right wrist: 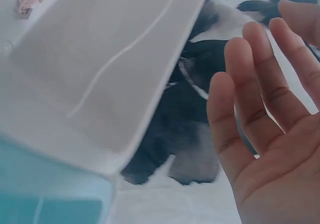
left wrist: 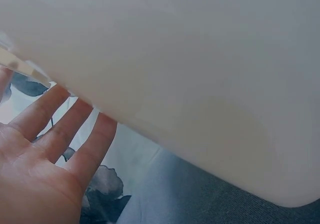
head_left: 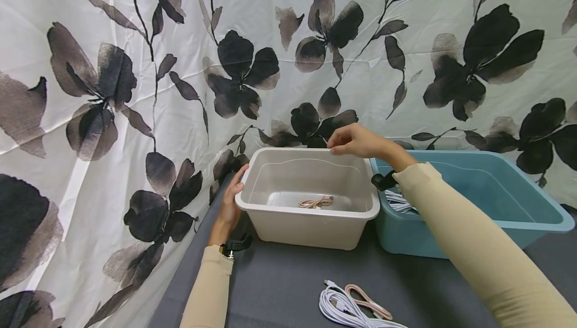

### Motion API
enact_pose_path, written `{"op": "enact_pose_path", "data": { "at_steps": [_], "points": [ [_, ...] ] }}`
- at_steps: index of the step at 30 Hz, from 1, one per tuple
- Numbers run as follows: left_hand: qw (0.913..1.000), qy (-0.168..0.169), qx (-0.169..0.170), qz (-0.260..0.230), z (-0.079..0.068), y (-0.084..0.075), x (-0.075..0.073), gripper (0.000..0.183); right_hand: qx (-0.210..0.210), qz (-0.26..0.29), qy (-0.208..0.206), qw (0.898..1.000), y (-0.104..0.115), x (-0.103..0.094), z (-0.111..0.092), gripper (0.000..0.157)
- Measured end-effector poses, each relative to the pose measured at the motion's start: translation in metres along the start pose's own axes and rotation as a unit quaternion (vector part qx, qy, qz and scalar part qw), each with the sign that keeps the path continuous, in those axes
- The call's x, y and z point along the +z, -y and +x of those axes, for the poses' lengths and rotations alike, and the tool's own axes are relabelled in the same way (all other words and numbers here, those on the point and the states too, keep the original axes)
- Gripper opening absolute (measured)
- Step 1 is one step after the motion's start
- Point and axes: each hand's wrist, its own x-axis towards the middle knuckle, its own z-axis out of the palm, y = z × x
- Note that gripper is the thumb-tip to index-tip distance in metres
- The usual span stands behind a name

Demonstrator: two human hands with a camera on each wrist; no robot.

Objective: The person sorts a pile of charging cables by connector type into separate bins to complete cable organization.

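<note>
A beige plastic bin [head_left: 306, 225] stands on the grey surface, with a pinkish coiled cable [head_left: 315, 202] on its floor. My left hand [head_left: 232, 203] touches the bin's left side near the rim. Its fingers reach out fairly straight against the wall in the left wrist view, some tips hidden behind the bin. Over the back rim hovers my right hand [head_left: 356, 140]. The right wrist view shows its loosely bent fingers [right wrist: 240, 66] apart from the bin, with nothing in them.
A blue bin [head_left: 478, 240] stands against the beige one's right side, with white cables [head_left: 398, 202] inside. A white coiled cable [head_left: 333, 308] and a pinkish cable [head_left: 369, 302] lie on the grey surface in front. A floral curtain [head_left: 180, 42] hangs behind and along the left.
</note>
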Motion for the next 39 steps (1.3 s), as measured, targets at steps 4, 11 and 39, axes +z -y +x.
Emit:
{"op": "enact_pose_path", "data": {
  "at_steps": [4, 11, 39],
  "points": [
    [1.0, -0.003, -0.001, 0.005, 0.0, 0.0, 0.0, 0.062, -0.018, -0.008, 0.009, 1.0, 0.013, -0.01, -0.021, 0.014],
    [1.0, -0.006, 0.002, 0.003, 0.002, -0.002, -0.001, 0.064, -0.072, -0.028, 0.019, 0.997, 0.04, -0.02, -0.066, 0.016],
    [0.9999, -0.009, -0.01, -0.004, 0.002, 0.0, 0.001, 0.064, -0.154, 0.093, 0.013, 0.984, -0.011, 0.082, -0.226, 0.026]
  ]
}}
